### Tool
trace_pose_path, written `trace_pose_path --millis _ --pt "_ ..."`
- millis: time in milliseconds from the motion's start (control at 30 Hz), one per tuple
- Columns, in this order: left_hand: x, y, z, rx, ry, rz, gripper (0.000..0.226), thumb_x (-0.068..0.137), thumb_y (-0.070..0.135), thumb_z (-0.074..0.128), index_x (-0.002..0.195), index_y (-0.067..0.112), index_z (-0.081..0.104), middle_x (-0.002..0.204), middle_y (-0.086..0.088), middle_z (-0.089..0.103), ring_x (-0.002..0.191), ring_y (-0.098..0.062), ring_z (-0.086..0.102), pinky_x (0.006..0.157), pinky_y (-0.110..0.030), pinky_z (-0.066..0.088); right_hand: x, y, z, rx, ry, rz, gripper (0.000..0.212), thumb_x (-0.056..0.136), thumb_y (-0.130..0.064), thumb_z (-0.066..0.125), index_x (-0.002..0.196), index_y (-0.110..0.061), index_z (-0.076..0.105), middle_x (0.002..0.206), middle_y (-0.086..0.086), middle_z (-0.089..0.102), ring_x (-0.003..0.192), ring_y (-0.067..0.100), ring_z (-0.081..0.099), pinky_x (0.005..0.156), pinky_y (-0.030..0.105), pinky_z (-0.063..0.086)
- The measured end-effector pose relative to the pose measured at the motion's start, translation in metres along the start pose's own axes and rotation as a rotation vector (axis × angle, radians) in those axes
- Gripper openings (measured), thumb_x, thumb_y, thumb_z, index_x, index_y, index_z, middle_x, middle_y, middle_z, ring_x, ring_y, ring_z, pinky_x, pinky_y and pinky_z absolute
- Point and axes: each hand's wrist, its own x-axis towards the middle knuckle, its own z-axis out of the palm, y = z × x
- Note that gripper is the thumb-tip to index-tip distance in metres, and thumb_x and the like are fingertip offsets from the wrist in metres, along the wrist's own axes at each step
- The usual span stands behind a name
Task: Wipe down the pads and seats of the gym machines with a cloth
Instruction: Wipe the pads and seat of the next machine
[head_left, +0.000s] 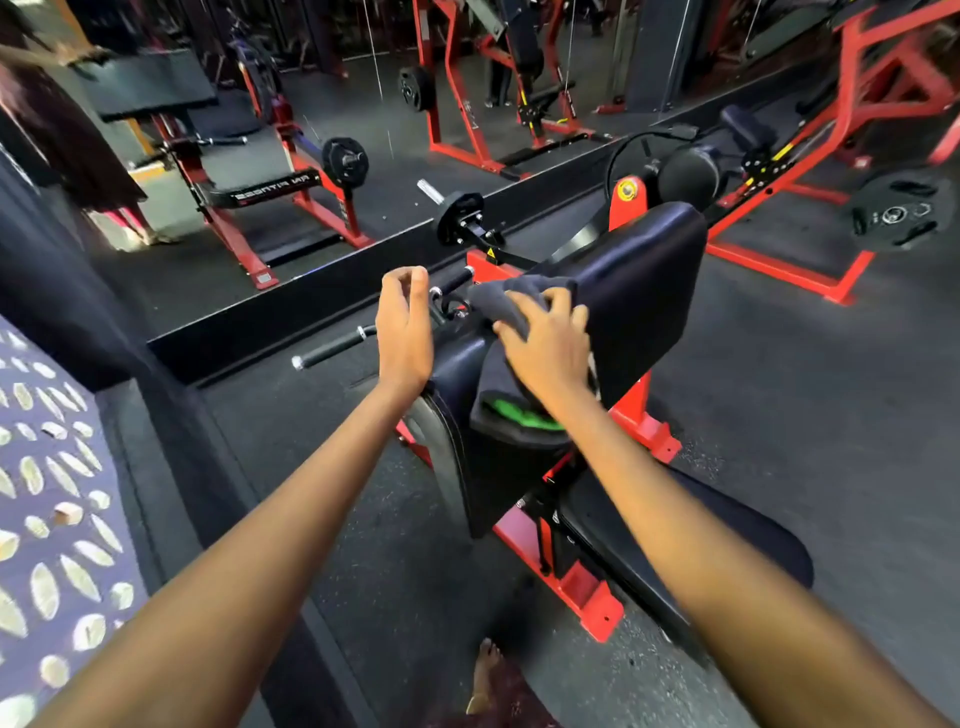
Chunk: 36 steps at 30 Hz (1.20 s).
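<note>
While the spread fingers (524, 312) of the right hand (545, 348) press a dark grey cloth (506, 304) onto the black pad (639, 291) at frame centre, the left hand (404, 325) hovers just left (fingers loosely curled, holding nothing) above the red machine frame (582, 587)

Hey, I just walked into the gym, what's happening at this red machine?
A person is wiping down a red-framed machine. Their right hand presses a dark grey cloth against the black arm pad, near its left edge. The left hand hovers beside it with loosely curled fingers, holding nothing, just above the machine's black handle. The seat lies lower down, under the right forearm, with no cloth on it.
</note>
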Motion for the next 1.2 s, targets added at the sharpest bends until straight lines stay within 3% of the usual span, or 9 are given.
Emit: trace_pose_path --millis 133,233,333,467,700,800,900,1033,1200 --pt "-0.009 0.005 -0.005 0.007 0.002 0.098 0.045 0.092 0.042 0.034 0.114 0.007 0.049 0.102 0.007 0.052 0.086 0.011 0.049 0.078 -0.001 0.033 -0.058 -0.024 0.011 0.114 -0.003 -0.243 0.046 0.087 -0.042 0.056 0.132 -0.032 0.053 0.127 0.007 0.047 0.101 0.03 0.045 0.08 0.045 0.047" --pt "-0.012 0.007 -0.006 0.059 -0.026 0.223 0.059 0.087 0.054 0.033 0.11 0.003 0.053 0.102 0.004 0.054 0.087 0.008 0.05 0.08 -0.003 0.033 -0.057 0.004 0.011 0.205 -0.009 -0.379 0.049 0.084 -0.044 0.053 0.131 -0.029 0.055 0.123 0.008 0.05 0.095 0.029 0.048 0.076 0.045 0.051" --pt "-0.012 0.007 -0.003 0.195 -0.128 0.267 0.058 0.085 0.058 0.031 0.09 0.008 0.06 0.081 0.006 0.058 0.078 -0.008 0.051 0.072 -0.01 0.035 -0.032 0.029 0.01 0.249 0.06 -0.243 0.046 0.085 -0.038 0.063 0.13 -0.027 0.058 0.126 0.009 0.048 0.101 0.029 0.046 0.081 0.045 0.049" --pt "-0.013 0.008 0.0 0.36 -0.213 0.289 0.052 0.085 0.063 0.027 0.083 0.018 0.054 0.068 0.015 0.05 0.067 -0.005 0.047 0.066 -0.02 0.032 -0.029 0.003 0.018 0.216 0.16 0.117 0.042 0.09 -0.037 0.059 0.13 -0.028 0.056 0.131 0.009 0.044 0.107 0.032 0.043 0.088 0.046 0.045" --pt "-0.017 0.01 0.002 0.506 -0.173 0.326 0.059 0.091 0.057 0.026 0.105 0.007 0.054 0.092 0.002 0.059 0.091 -0.02 0.057 0.074 -0.025 0.034 -0.092 0.015 0.047 0.351 0.197 -0.1 0.048 0.09 -0.045 0.048 0.135 -0.029 0.041 0.135 0.016 0.041 0.107 0.031 0.044 0.09 0.045 0.044" --pt "-0.017 0.008 0.004 0.57 -0.186 0.343 0.066 0.089 0.06 0.022 0.104 0.006 0.056 0.098 -0.008 0.064 0.095 -0.024 0.058 0.082 -0.035 0.043 -0.05 0.022 0.037 0.378 0.275 0.054 0.048 0.09 -0.042 0.053 0.134 -0.022 0.049 0.136 0.016 0.041 0.106 0.033 0.044 0.088 0.048 0.045" --pt "-0.016 0.009 0.004 0.598 -0.162 0.331 0.065 0.089 0.06 0.022 0.102 0.007 0.057 0.1 -0.008 0.064 0.095 -0.025 0.058 0.081 -0.035 0.04 -0.029 0.009 0.03 0.352 0.259 0.177 0.047 0.091 -0.038 0.057 0.134 -0.021 0.051 0.138 0.014 0.039 0.108 0.033 0.043 0.086 0.047 0.044" --pt "-0.016 0.012 0.004 0.561 -0.16 0.26 0.06 0.09 0.059 0.024 0.103 0.009 0.054 0.1 -0.005 0.063 0.097 -0.025 0.057 0.078 -0.031 0.037 -0.081 -0.002 0.042 0.331 0.233 -0.052 0.045 0.091 -0.044 0.047 0.131 -0.024 0.05 0.136 0.014 0.042 0.104 0.035 0.047 0.088 0.045 0.042" --pt "-0.018 0.007 0.004 0.618 -0.224 0.167 0.047 0.099 0.048 0.033 0.119 0.008 0.048 0.115 -0.006 0.061 0.109 -0.025 0.057 0.085 -0.034 0.039 -0.082 0.042 0.05 0.431 0.166 -0.173 0.048 0.084 -0.03 0.062 0.128 -0.025 0.044 0.134 0.01 0.035 0.108 0.03 0.042 0.091 0.048 0.045"
